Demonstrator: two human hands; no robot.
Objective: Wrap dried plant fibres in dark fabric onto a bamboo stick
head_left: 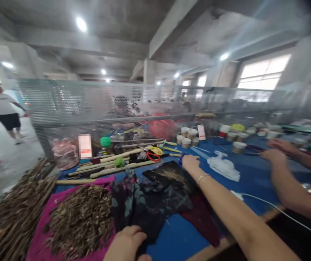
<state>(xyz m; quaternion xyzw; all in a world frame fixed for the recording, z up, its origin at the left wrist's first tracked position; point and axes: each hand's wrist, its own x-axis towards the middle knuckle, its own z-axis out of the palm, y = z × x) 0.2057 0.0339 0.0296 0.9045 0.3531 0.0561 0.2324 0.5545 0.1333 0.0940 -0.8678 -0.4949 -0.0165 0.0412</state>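
Note:
My left hand is at the bottom edge, fingers curled together on the near edge of a dark floral cloth. My right arm stretches forward across the blue table. My right hand is closed beside a black tray, with a bit of something blue showing at its fingers. A pile of brown dried bits lies on a magenta cloth left of my left hand.
Bamboo sticks, red-handled scissors, green balls and paper cups lie further back, before a mesh fence. A white plastic bag and a cable lie to the right. Another person's arms work there. Twigs are heaped at left.

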